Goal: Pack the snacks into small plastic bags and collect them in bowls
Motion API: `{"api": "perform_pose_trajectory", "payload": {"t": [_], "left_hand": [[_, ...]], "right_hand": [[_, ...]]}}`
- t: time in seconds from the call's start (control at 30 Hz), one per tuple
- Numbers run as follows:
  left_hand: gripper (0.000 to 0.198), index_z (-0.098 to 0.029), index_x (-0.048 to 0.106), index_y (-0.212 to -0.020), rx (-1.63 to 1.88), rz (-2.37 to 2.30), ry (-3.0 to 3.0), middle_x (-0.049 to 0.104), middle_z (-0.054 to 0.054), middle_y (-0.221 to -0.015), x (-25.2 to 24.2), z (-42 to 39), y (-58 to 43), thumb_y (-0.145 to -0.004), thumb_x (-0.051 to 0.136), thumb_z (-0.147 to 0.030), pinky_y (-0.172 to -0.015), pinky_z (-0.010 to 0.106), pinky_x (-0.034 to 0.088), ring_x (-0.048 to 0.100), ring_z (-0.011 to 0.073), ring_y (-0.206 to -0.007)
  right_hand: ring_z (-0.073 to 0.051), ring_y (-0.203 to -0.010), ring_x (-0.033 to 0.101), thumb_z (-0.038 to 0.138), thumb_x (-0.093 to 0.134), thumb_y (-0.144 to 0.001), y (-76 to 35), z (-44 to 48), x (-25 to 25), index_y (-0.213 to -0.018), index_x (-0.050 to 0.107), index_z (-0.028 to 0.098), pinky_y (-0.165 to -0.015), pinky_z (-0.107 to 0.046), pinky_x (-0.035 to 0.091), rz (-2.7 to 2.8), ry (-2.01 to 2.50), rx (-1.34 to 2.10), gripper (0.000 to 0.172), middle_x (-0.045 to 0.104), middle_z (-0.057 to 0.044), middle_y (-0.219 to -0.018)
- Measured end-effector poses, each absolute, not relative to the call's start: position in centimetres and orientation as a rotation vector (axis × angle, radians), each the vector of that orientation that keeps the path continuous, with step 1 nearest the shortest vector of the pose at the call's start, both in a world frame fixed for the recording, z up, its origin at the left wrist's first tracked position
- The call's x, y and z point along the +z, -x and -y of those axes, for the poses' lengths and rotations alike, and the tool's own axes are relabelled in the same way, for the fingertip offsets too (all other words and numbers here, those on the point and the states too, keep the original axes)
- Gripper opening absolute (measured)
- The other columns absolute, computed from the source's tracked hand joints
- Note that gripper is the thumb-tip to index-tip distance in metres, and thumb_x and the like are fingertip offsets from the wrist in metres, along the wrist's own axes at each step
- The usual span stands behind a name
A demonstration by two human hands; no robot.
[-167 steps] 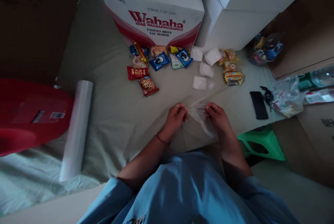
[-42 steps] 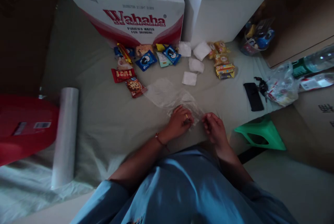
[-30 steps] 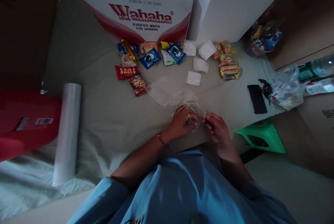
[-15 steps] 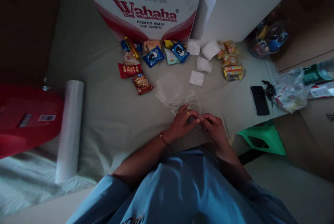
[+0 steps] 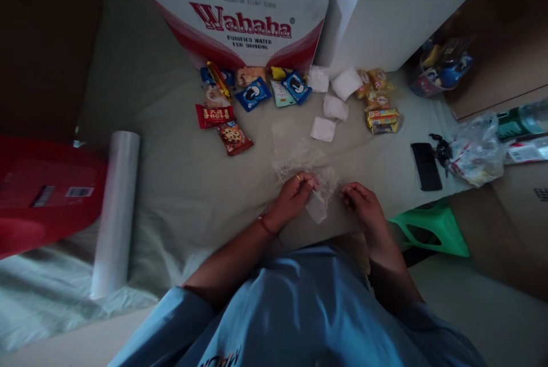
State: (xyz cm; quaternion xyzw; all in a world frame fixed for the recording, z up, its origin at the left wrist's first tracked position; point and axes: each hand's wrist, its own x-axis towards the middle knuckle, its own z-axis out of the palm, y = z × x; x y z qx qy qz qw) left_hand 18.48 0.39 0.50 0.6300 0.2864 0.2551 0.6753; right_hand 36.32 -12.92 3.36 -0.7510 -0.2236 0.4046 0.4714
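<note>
A clear plastic bag (image 5: 299, 157) lies crumpled on the pale sheet (image 5: 180, 184) in front of me. My left hand (image 5: 295, 196) is closed, pinching the bag's near end, with a ring on one finger. My right hand (image 5: 363, 207) sits a little to the right, fingers curled, and I cannot make out whether anything is in them. Beyond the bag lie several snack packets (image 5: 233, 137) and white wrapped squares (image 5: 323, 128), with yellow packets (image 5: 382, 117) further right.
A Wahaha carton (image 5: 240, 7) and white boxes (image 5: 385, 19) stand at the back. A roll of clear film (image 5: 115, 213) and a red stool (image 5: 47, 196) are at left. At right: a black phone (image 5: 426, 166), a plastic bag (image 5: 477, 153), a green stool (image 5: 432, 233).
My hands were pinched together at the bag's near edge half a second ago. They have drawn apart: the right hand moved right, the left keeps the bag, which is bunched closer.
</note>
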Motion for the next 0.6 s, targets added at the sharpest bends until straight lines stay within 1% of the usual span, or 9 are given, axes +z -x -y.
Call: {"api": "perform_pose_trajectory", "payload": {"t": [0.1, 0.17, 0.2, 0.23, 0.3, 0.37, 0.43, 0.5, 0.6], "left_hand": [[0.036, -0.020, 0.062, -0.086, 0.577, -0.611, -1.475, 0.069, 0.006, -0.089, 0.3, -0.3, -18.6, -0.100, 0.048, -0.050, -0.082, 0.033, 0.049, 0.062, 0.0185, -0.084], [0.032, -0.020, 0.063, -0.087, 0.595, -0.580, -1.491, 0.070, 0.006, -0.090, 0.2, -0.2, -18.6, -0.099, 0.051, -0.047, -0.084, 0.034, 0.050, 0.063, 0.0193, -0.085], [0.029, -0.020, 0.064, -0.088, 0.616, -0.562, -1.485, 0.071, 0.006, -0.092, 0.2, -0.1, -18.7, -0.098, 0.054, -0.046, -0.087, 0.035, 0.050, 0.065, 0.0201, -0.089], [0.026, -0.020, 0.064, -0.088, 0.644, -0.545, -1.467, 0.072, 0.007, -0.096, 0.3, 0.0, -18.7, -0.097, 0.057, -0.044, -0.092, 0.036, 0.050, 0.066, 0.0210, -0.096], [0.021, -0.021, 0.064, -0.085, 0.706, -0.546, -1.384, 0.072, 0.008, -0.104, 0.4, 0.1, -18.8, -0.094, 0.063, -0.040, -0.102, 0.039, 0.048, 0.066, 0.0224, -0.110], [0.020, -0.021, 0.063, -0.078, 0.768, -0.613, -1.202, 0.071, 0.008, -0.111, 0.5, 0.0, -18.7, -0.090, 0.067, -0.036, -0.104, 0.039, 0.048, 0.065, 0.0220, -0.115], [0.022, -0.019, 0.060, -0.072, 0.798, -0.700, -0.939, 0.069, 0.006, -0.114, 0.4, -0.4, -18.2, -0.085, 0.071, -0.034, -0.097, 0.036, 0.052, 0.066, 0.0198, -0.108], [0.025, -0.018, 0.058, -0.069, 0.809, -0.741, -0.733, 0.068, 0.005, -0.113, 0.4, -1.1, -17.4, -0.080, 0.074, -0.034, -0.091, 0.033, 0.055, 0.068, 0.0172, -0.100], [0.027, -0.018, 0.054, -0.071, 0.822, -0.763, -0.657, 0.067, 0.004, -0.111, 0.4, -2.3, -15.9, -0.074, 0.077, -0.032, -0.090, 0.031, 0.055, 0.067, 0.0140, -0.094]], "right_hand": [[-0.022, -0.089, 0.067, 0.069, 0.057, -0.090, -37.6, 12.9, 3.8, -0.102, 0.073, 0.023, -0.074, -0.033, 0.054, 0.589, 1.842, 0.885, 0.050, 0.074, -0.009, -0.101], [-0.025, -0.103, 0.067, 0.070, 0.058, -0.089, -37.6, 12.1, 4.3, -0.114, 0.071, 0.024, -0.084, -0.036, 0.054, 0.663, 1.859, 0.851, 0.054, 0.074, -0.010, -0.111], [-0.025, -0.104, 0.067, 0.069, 0.062, -0.087, -37.4, 11.5, 4.5, -0.115, 0.071, 0.024, -0.085, -0.036, 0.054, 0.731, 1.881, 0.860, 0.053, 0.074, -0.009, -0.110], [-0.024, -0.100, 0.068, 0.066, 0.067, -0.084, -37.1, 10.8, 4.6, -0.111, 0.071, 0.024, -0.084, -0.035, 0.053, 0.807, 1.904, 0.883, 0.050, 0.075, -0.008, -0.105], [-0.020, -0.082, 0.065, 0.061, 0.071, -0.081, -36.3, 9.4, 4.6, -0.095, 0.071, 0.022, -0.074, -0.031, 0.051, 0.913, 1.924, 0.955, 0.042, 0.072, -0.004, -0.088], [-0.016, -0.067, 0.059, 0.059, 0.069, -0.082, -35.5, 8.2, 4.5, -0.080, 0.067, 0.021, -0.064, -0.028, 0.047, 0.926, 1.885, 1.018, 0.038, 0.065, -0.001, -0.071], [-0.014, -0.062, 0.055, 0.057, 0.068, -0.082, -35.2, 7.6, 4.5, -0.078, 0.066, 0.021, -0.061, -0.027, 0.045, 0.871, 1.803, 1.069, 0.036, 0.060, 0.001, -0.065], [-0.014, -0.061, 0.056, 0.054, 0.072, -0.079, -35.2, 7.4, 4.6, -0.081, 0.067, 0.021, -0.062, -0.027, 0.048, 0.797, 1.728, 1.104, 0.034, 0.060, 0.002, -0.065], [-0.014, -0.059, 0.057, 0.053, 0.076, -0.075, -35.5, 7.6, 4.8, -0.081, 0.066, 0.022, -0.060, -0.028, 0.052, 0.717, 1.669, 1.125, 0.033, 0.060, 0.003, -0.064]]}}
